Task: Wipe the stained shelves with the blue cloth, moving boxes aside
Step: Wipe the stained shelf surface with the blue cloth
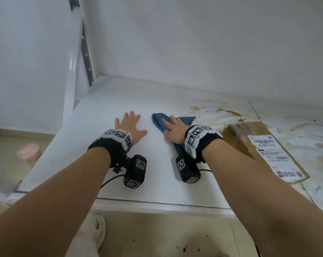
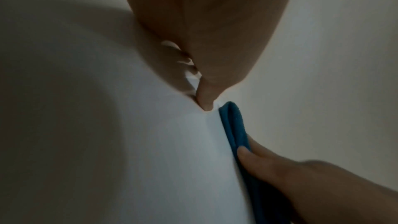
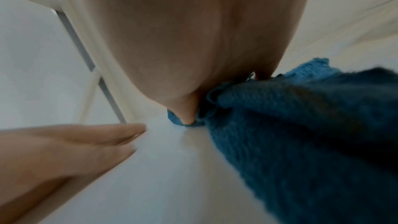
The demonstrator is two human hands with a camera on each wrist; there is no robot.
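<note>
My left hand (image 1: 131,127) lies flat, fingers spread, on the white shelf (image 1: 105,112), holding nothing. Just to its right, my right hand (image 1: 173,128) presses the folded blue cloth (image 1: 159,121) onto the shelf with straight fingers. Brown stains (image 1: 212,112) smear the shelf beyond and to the right of the cloth. A flat brown cardboard box (image 1: 257,134) with a white label (image 1: 273,154) lies right of my right wrist. In the left wrist view the cloth (image 2: 234,125) shows edge-on under the right hand's fingers (image 2: 269,164). In the right wrist view the cloth (image 3: 301,134) bunches under the palm (image 3: 193,40).
A white wall backs the shelf, and a white upright post (image 1: 71,80) stands at its left end. The adjoining shelf panel (image 1: 305,138) on the right is stained too. A pink round object (image 1: 29,151) lies on the floor at the left.
</note>
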